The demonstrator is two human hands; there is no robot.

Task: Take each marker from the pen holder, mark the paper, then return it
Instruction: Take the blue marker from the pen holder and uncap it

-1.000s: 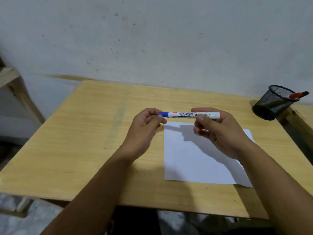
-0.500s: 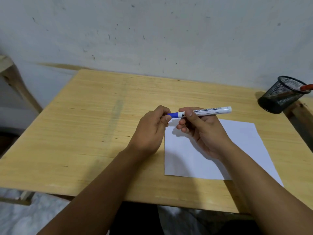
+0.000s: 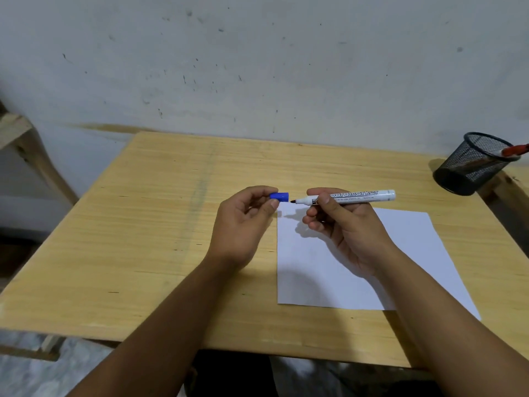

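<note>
My right hand (image 3: 347,230) grips a white board marker (image 3: 360,196) held level above the far edge of a blank white paper (image 3: 357,279). The marker's dark tip points left and is bare. My left hand (image 3: 243,222) pinches the blue cap (image 3: 280,196) just left of the tip, a small gap apart from it. A black mesh pen holder (image 3: 472,164) stands at the table's far right with a red marker (image 3: 515,150) leaning out over its rim.
The wooden table (image 3: 143,239) stands against a scuffed white wall. A wooden frame (image 3: 25,144) rises at the far left. The table's right edge runs close behind the pen holder.
The blue cap has come off the marker: my left hand pulled it leftward while my right hand kept the barrel. The bare tip now shows.
</note>
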